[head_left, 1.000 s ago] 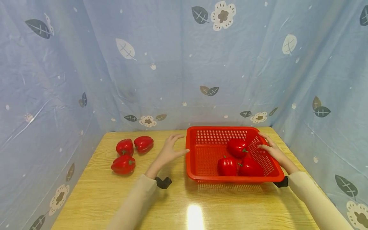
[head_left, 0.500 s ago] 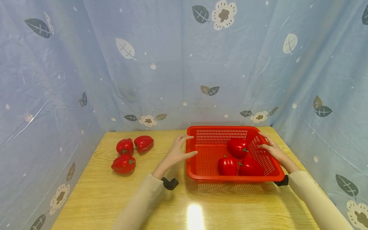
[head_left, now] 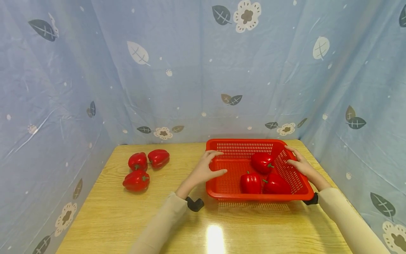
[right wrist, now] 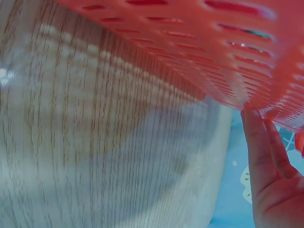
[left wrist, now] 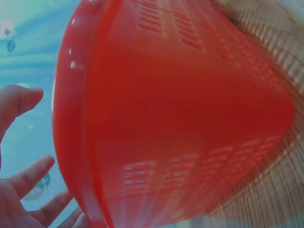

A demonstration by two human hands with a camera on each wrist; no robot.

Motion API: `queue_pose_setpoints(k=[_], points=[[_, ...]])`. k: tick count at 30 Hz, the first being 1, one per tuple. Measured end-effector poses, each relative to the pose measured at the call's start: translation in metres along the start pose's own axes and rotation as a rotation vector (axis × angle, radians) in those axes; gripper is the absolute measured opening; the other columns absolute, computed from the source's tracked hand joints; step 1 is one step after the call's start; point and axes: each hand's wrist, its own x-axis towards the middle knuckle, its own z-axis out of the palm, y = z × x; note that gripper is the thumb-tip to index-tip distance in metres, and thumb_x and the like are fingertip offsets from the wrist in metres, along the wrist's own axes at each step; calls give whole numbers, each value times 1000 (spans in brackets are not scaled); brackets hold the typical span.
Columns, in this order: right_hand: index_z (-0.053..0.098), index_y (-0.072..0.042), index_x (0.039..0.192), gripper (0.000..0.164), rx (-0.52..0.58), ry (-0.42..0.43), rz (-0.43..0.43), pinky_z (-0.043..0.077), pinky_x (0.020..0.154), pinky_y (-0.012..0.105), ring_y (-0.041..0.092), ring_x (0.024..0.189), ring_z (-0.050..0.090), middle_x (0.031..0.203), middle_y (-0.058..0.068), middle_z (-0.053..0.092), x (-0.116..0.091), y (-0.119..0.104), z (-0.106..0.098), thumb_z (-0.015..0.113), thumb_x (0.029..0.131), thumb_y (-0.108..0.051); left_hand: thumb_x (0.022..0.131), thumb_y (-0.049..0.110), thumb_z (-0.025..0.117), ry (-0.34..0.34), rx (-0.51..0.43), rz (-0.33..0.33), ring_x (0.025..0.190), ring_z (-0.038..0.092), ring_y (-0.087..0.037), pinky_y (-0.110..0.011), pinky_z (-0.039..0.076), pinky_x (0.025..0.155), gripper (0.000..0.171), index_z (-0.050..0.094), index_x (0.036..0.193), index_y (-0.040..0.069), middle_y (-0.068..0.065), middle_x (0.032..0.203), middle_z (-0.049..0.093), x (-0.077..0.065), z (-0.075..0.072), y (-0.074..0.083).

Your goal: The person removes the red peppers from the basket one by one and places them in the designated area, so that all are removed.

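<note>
A red plastic basket [head_left: 226, 197] with slotted walls stands on the table, holding three red bell peppers, one at the back [head_left: 261, 162], one at the front [head_left: 250, 184] and one at the right [head_left: 277, 185]. My left hand [head_left: 204, 169] reaches over the basket's left rim, thumb and fingers spread apart with nothing between them. In the left wrist view its fingertips lie close by the rim. My right hand [head_left: 302, 167] grips the right rim, thumb over the inner side. Its straight fingers [right wrist: 259, 142] touch the outer slotted wall in the right wrist view.
Three more red bell peppers lie grouped on the table's left side: one nearest [head_left: 136, 180], one behind it [head_left: 137, 162] and one to the right [head_left: 159, 158]. A blue patterned curtain [head_left: 177, 88] encloses the wooden table [head_left: 108, 218] at the back and sides.
My left hand has moved right, from just outside the basket's left rim to over it. The right hand, the basket and the peppers have stayed in place.
</note>
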Motion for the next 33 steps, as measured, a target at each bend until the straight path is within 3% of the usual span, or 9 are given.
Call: queue_pose_setpoints(k=[8, 17, 24, 33], points=[[8, -16, 149, 63, -5, 15, 15, 55, 63, 32, 12, 80, 63, 132, 41, 27, -1, -1, 0, 40, 96, -6, 77, 49, 69, -73, 19, -21, 113, 48, -23, -43, 46, 90, 71, 42, 137, 24, -1, 136, 38, 4, 7, 12], [5, -13, 149, 63, 5, 15, 40, 55, 63, 34, 16, 80, 63, 132, 41, 26, -1, -5, 1, 39, 97, -4, 75, 57, 68, -201, 100, -15, 128, 38, -21, -46, 40, 98, 78, 38, 139, 25, -2, 141, 35, 17, 13, 25], [5, -13, 149, 63, 16, 13, 49, 56, 63, 36, 19, 81, 63, 133, 42, 25, 2, 5, -1, 38, 97, -3, 76, 55, 67, -270, 148, 3, 129, 36, -19, -44, 40, 99, 75, 38, 139, 26, 0, 141, 36, 27, 14, 35], [5, -15, 149, 64, 24, 19, 50, 56, 64, 35, 19, 82, 63, 134, 40, 25, -1, 1, 1, 40, 97, -5, 76, 54, 67, -349, 175, 13, 128, 37, -20, -43, 41, 98, 74, 39, 139, 28, 1, 143, 34, 38, 15, 43]])
